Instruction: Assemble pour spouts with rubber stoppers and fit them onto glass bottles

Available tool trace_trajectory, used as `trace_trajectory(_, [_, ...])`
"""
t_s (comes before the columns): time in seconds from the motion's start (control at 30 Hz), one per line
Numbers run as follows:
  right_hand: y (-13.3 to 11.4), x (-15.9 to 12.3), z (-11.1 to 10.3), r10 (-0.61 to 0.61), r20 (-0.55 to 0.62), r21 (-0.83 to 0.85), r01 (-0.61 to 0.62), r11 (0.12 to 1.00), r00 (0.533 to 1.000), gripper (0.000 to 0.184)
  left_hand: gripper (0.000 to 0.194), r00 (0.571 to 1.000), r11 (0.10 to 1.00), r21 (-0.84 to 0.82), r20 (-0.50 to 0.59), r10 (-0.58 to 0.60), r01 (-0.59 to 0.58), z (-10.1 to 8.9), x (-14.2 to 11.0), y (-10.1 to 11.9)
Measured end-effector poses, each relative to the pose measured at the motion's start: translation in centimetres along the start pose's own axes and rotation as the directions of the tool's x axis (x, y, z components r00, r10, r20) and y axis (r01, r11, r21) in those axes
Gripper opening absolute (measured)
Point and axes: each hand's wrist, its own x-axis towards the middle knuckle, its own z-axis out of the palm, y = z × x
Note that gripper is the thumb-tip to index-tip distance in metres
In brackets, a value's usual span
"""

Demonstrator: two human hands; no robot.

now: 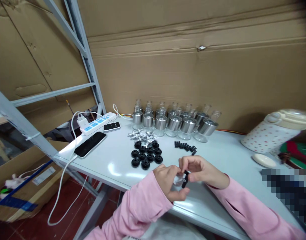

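Note:
Close to the table's front edge, my left hand (170, 180) is closed around a small silvery-white part (178, 181), mostly hidden by the fingers. Thumb and fingers of my right hand (200, 170) pinch a short black piece (185, 179) that touches this part. Similar little black pieces (184, 146) lie in a row beyond my right hand. To the left of my hands, round black stepped stoppers (145, 164) are set out in rows. Just behind them is a pile of silver metal fittings (143, 136). Glass bottles with metal bands (174, 123) stand in rows at the back.
On the left of the white table (113, 180) lie a phone (90, 144), a small black device (112, 126) and a power strip (99, 122) with cables. A spotted thermos jug (270, 133) and a white oval object (264, 160) are at the right. Cardboard (167, 73) covers the wall behind.

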Motion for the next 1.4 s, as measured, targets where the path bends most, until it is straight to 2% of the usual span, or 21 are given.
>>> trace_trajectory(0.23, [-0.1,0.0,0.1,-0.001,0.012,-0.036,0.001,0.999,1.000,0.034,0.035,1.000,1.000,0.031,0.023,-0.004,0.003,0.2,-0.2,-0.2])
trace_trajectory(0.4, [0.0,0.0,0.1,-0.016,0.019,-0.042,0.017,0.999,1.000,0.034,0.033,1.000,0.999,0.038,-0.014,0.000,0.001,0.1,-0.1,-0.1])
trace_trajectory(0.8, [-0.2,0.0,0.1,-0.022,0.022,-0.024,0.023,0.999,1.000,0.031,0.049,0.997,1.000,0.001,-0.065,0.029,-0.029,-0.3,0.2,0.0])
trace_trajectory(0.9, [-0.3,-0.1,0.2,-0.016,-0.006,-0.044,0.016,0.999,1.000,0.033,0.053,0.996,0.999,0.002,-0.075,0.049,-0.049,-0.5,0.3,0.0])
trace_trajectory(0.97, [-0.4,-0.1,0.3,-0.024,-0.025,-0.049,0.022,0.999,0.999,0.032,0.052,0.992,0.999,-0.006,-0.119,0.049,-0.050,-1.0,0.5,0.2])
trace_trajectory(1.17, [-0.7,-0.1,0.5,-0.112,-0.106,0.015,0.115,0.993,0.988,0.019,0.046,0.990,0.999,0.006,-0.137,-0.032,0.033,-2.8,1.0,0.9])
trace_trajectory(1.4, [-0.4,0.0,0.8,-0.187,-0.233,0.029,0.199,0.980,0.954,0.013,0.043,0.948,0.996,-0.025,-0.304,-0.092,0.088,-3.0,1.3,0.5])
